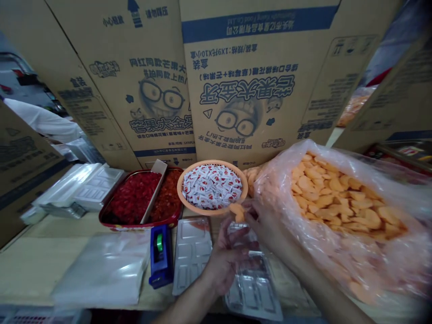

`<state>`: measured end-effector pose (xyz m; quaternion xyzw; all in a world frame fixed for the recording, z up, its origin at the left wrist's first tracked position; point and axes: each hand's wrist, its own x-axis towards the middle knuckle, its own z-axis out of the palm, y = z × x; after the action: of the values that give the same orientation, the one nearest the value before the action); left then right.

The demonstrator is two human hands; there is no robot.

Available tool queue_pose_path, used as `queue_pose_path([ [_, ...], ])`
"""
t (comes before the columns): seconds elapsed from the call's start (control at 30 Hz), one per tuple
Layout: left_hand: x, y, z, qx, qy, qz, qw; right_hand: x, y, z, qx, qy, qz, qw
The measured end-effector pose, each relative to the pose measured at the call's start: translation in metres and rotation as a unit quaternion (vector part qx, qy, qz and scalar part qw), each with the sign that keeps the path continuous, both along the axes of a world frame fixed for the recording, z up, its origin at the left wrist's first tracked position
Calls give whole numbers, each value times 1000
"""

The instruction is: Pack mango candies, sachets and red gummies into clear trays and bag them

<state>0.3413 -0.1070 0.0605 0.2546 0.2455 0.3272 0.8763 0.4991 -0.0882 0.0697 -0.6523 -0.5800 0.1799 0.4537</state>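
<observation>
My right hand (261, 220) pinches an orange dried-fruit piece (236, 211) just in front of the big clear bag of orange pieces (340, 202). My left hand (224, 258) rests on a clear plastic compartment tray (251, 279), its fingers curled on the tray's upper end. A second clear tray (191, 252) lies just left of it on the wooden table (30, 265).
An orange bowl of small white-and-red sachets (212, 186) stands behind the hands. A red tray of red dried pieces (140, 198) sits to its left. A blue tape dispenser (161, 254), clear bags (104, 270) and stacked white trays (81, 189) lie left. Cardboard boxes (249, 76) wall the back.
</observation>
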Motion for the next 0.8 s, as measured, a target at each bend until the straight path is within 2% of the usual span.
queue_pose_path([
  [0.07,-2,1,1,-5,-1,5,1000,-1,-3,0,-5,-78,19,997],
  [0.17,-4,3,1,-10,-3,6,1000,-4,-9,7,35,-156,39,986],
  [0.27,-7,6,-2,-17,-5,0,1000,8,-12,17,72,-176,-8,982],
  [0.33,-10,7,-4,-19,0,-2,1000,33,-9,23,79,-182,-86,976],
  [0.4,-13,9,-4,-21,8,-4,1000,72,0,28,71,-204,-182,959],
  [0.5,-16,11,-2,-24,25,-7,999,137,22,32,-17,-288,-288,913],
  [0.57,-17,13,-2,-25,35,-9,999,172,40,33,-81,-349,-300,884],
  [0.63,-19,15,-5,-23,35,-10,999,195,59,34,-106,-374,-296,873],
  [0.8,-25,25,-24,-12,7,-14,1000,218,94,38,-134,-392,-277,867],
])
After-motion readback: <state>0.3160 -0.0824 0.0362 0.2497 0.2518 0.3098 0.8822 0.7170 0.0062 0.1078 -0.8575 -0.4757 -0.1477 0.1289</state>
